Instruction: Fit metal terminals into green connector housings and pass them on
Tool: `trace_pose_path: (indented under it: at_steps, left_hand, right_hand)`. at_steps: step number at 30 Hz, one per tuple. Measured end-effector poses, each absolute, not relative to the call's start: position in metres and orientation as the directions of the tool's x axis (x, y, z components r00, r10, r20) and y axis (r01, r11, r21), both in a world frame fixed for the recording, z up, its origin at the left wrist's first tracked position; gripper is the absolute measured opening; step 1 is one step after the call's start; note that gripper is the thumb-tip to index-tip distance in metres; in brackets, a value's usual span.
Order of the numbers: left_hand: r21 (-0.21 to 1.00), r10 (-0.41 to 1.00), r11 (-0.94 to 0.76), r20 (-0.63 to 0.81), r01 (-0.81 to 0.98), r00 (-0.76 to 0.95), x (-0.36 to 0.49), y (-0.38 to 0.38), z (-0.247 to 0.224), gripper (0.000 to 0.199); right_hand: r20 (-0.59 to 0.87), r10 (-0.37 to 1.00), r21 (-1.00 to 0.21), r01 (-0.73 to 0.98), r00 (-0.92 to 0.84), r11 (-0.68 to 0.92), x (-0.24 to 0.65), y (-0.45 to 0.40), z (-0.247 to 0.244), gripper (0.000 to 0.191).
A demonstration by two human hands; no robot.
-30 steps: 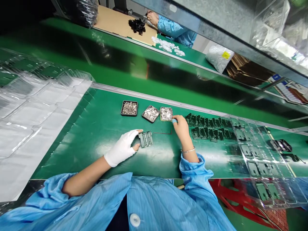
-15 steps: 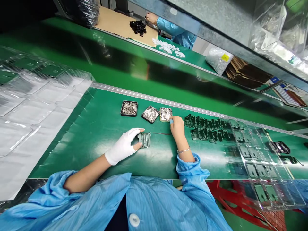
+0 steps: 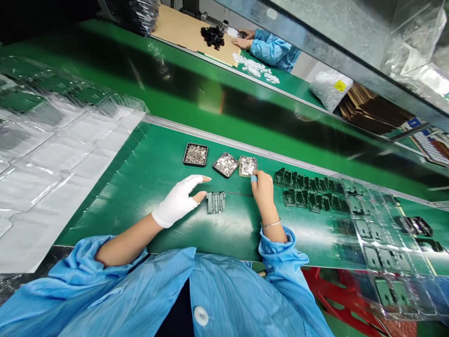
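My left hand, in a white glove with bare fingertips, is open, thumb and forefinger apart. Just right of it a green slotted plastic part rests on the green bench, apart from the thumb or barely touching it. My right hand, bare with a blue wrap on one finger, has its fingers pinched together at the near right corner of a square tray of small shiny metal pieces. What the fingertips hold, if anything, is too small to make out. A thin rod lies between the hands.
Two black trays of metal pieces stand to the left. Rows of dark green parts lie at right, beside clear blister trays. More clear trays cover the left. Across the divider, a co-worker's hands are near black parts.
My left hand has let go of the green plastic part and drawn slightly left. My right hand stays at the tray's corner. The whole view has shifted a little.
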State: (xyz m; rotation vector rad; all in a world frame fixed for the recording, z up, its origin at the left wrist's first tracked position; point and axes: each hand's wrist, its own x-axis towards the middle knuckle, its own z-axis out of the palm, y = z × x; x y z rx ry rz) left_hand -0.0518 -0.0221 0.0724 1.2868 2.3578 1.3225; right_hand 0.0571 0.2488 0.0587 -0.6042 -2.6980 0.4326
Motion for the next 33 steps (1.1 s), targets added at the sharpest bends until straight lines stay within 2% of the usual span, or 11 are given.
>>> trace_pose_path:
  at_steps: [2,4,7,9,11,14,16,18,21,23,33]
  left_hand:
    - [0.739,0.746,0.242,0.272,0.628,-0.608,-0.055,-0.019,0.076,0.037]
    - [0.709,0.756,0.227,0.304,0.667,-0.580,-0.056,-0.014,0.079,0.035]
    - [0.602,0.790,0.166,0.392,0.781,-0.471,-0.054,-0.006,0.082,0.033]
    - [0.514,0.826,0.132,0.416,0.848,-0.381,-0.052,-0.002,0.084,0.037]
    - [0.449,0.842,0.122,0.425,0.885,-0.332,-0.050,0.000,0.085,0.041]
    - [0.415,0.825,0.122,0.463,0.902,-0.324,-0.048,-0.001,0.083,0.041]
    - [0.475,0.799,0.141,0.463,0.869,-0.383,-0.049,-0.003,0.078,0.036]
    - [0.607,0.769,0.184,0.401,0.773,-0.498,-0.049,-0.005,0.070,0.032]
    - [0.789,0.784,0.216,0.212,0.575,-0.584,-0.050,-0.007,0.056,0.033]
    - [0.848,0.815,0.215,0.117,0.484,-0.567,-0.050,-0.006,0.049,0.033]
    - [0.882,0.821,0.211,0.075,0.421,-0.567,-0.048,-0.002,0.049,0.032]
  right_hand:
    - [0.301,0.392,-0.425,0.246,-0.869,0.871,0.058,0.237,0.062,0.017]
    - [0.362,0.254,-0.473,0.058,-0.897,0.879,0.059,0.219,0.066,0.016]
    - [0.418,-0.024,-0.463,-0.236,-0.908,0.854,0.063,0.187,0.072,0.018]
    - [0.418,-0.113,-0.463,-0.319,-0.901,0.827,0.065,0.170,0.075,0.023]
    - [0.420,-0.072,-0.514,-0.302,-0.905,0.803,0.066,0.159,0.076,0.024]
    - [0.397,0.094,-0.659,-0.212,-0.913,0.721,0.066,0.155,0.074,0.018]
    - [0.359,0.194,-0.737,-0.149,-0.913,0.659,0.065,0.156,0.073,0.015]
    - [0.335,0.251,-0.760,-0.103,-0.908,0.642,0.065,0.159,0.071,0.013]
    - [0.329,0.230,-0.722,-0.087,-0.916,0.687,0.064,0.160,0.068,0.014]
    - [0.327,0.178,-0.677,-0.099,-0.928,0.729,0.063,0.159,0.066,0.017]
    - [0.346,0.128,-0.562,-0.097,-0.929,0.821,0.062,0.151,0.060,0.025]
